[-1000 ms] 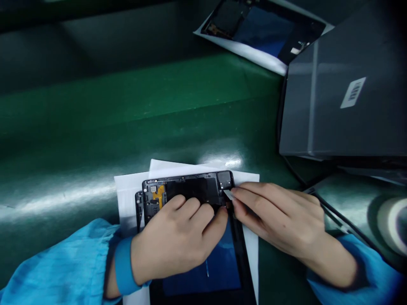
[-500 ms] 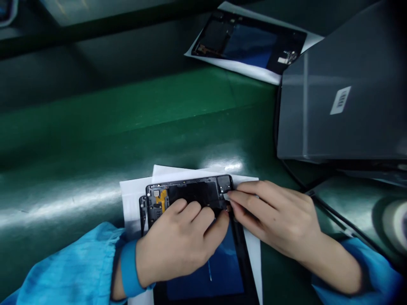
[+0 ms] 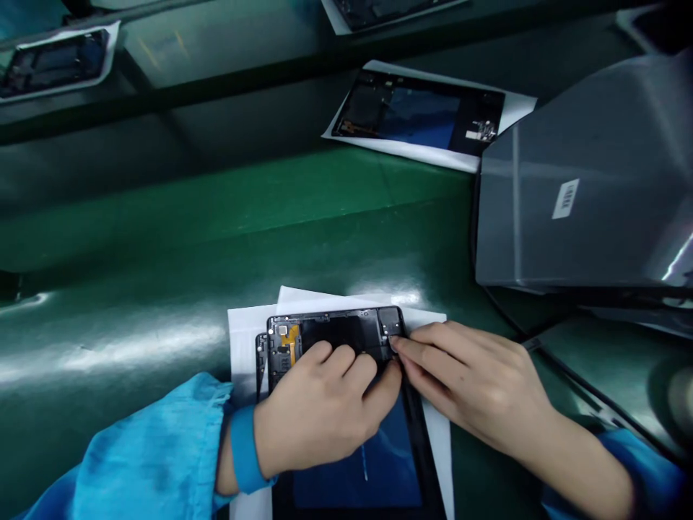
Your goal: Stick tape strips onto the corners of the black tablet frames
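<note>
An open tablet body (image 3: 343,328), black with a blue panel, lies at the bottom centre. A yellow-orange flex cable (image 3: 293,338) shows in its upper left corner. My left hand (image 3: 328,408) rests over it with fingers curled, the index fingertip pressed near the right edge. What lies under those fingers is hidden. My right hand (image 3: 481,379) comes in from the right, its fingertips pinched together at the tablet's upper right; any small piece between them cannot be made out. Beneath sits another dark frame (image 3: 260,354), its edge showing at left, on white sheets (image 3: 242,328).
A large grey box (image 3: 585,217) with a barcode label stands at right, a black cable (image 3: 574,372) running below it. Beyond the green bench surface (image 3: 243,217), another opened tablet (image 3: 422,115) lies on a white sheet. More tablets (image 3: 59,61) lie farther back.
The view has tilted up, bringing more tablets at the back into sight. My right fingertips have shifted slightly, and the small pale piece seen at them before no longer shows clearly.
</note>
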A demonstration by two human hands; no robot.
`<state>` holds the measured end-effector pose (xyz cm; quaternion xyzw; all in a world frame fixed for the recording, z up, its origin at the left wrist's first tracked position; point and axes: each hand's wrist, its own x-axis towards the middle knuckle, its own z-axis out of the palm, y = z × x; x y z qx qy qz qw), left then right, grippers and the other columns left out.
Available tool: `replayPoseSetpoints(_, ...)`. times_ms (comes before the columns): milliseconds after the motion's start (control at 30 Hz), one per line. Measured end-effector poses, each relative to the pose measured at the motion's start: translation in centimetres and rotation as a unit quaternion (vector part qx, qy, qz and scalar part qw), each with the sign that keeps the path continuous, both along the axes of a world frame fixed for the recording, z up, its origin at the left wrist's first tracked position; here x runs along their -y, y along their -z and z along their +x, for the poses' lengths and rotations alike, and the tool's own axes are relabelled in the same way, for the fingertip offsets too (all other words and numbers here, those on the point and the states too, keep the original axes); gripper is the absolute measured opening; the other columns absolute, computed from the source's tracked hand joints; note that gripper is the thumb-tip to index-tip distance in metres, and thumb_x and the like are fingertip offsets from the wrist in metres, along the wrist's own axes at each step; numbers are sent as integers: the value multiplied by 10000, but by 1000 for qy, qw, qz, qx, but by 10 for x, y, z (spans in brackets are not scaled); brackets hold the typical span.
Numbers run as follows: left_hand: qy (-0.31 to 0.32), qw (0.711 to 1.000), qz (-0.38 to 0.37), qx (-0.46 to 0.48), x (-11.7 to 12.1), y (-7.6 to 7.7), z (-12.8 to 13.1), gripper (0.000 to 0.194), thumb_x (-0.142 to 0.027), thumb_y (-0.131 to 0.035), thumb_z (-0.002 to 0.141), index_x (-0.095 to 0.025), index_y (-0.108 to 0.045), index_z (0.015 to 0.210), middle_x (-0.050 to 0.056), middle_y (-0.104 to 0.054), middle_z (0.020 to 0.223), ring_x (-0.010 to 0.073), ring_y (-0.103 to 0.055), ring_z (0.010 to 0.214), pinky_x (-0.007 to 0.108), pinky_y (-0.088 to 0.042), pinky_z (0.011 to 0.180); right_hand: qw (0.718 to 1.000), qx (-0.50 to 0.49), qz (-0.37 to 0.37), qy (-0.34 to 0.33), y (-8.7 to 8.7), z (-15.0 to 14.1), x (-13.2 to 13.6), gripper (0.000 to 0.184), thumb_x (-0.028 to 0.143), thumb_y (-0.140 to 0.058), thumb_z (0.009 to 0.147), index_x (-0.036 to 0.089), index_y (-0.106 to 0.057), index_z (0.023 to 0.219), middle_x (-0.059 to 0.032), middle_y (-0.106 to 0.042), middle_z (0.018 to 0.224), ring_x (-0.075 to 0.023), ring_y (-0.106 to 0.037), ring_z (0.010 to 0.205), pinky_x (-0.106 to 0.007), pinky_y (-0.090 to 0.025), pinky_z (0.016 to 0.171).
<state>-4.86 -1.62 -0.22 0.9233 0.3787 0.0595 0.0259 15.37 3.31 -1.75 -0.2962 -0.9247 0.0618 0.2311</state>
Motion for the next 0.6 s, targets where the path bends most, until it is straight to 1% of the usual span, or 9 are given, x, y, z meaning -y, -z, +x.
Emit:
replayPoseSetpoints(167,-8,1000,10,13,1,1,-1,356,-269,-509,883,-124,-544,1207,19,-544,769,166,-491,656,328,-350,565,1000,-15,-1,4,2,0,1,96,93,-572,866,129,-646,914,-39,-661,804,-138,-620,690,-279,-503,609)
replayPoseSetpoints(333,-13,1000,0,16,1,-1,-1,358,-282,-511,880,-124,-552,1198,17,-540,765,172,-491,655,337,-357,563,1000,-14,-12,4,3,1,1,110,101,-571,870,133,-646,943,-37,-665,821,-137,-623,704,-283,-508,641)
replayPoseSetpoints(533,-8,1000,-15,-1,0,-3,0,393,-284,-497,880,-144,-521,1246,7,-532,776,170,-490,660,337,-343,565,1000,-12,-14,8,3,1,1,98,120,-565,878,133,-654,918,-43,-666,812,-147,-628,719,-288,-504,669)
replayPoseSetpoints(600,-23,1000,-13,-2,0,-3,1,368,-287,-496,880,-152,-536,1219,3,-528,764,173,-492,656,340,-343,564,1000,-8,-15,9,3,0,1,103,128,-559,883,135,-658,912,-40,-664,807,-144,-625,711,-287,-499,668)
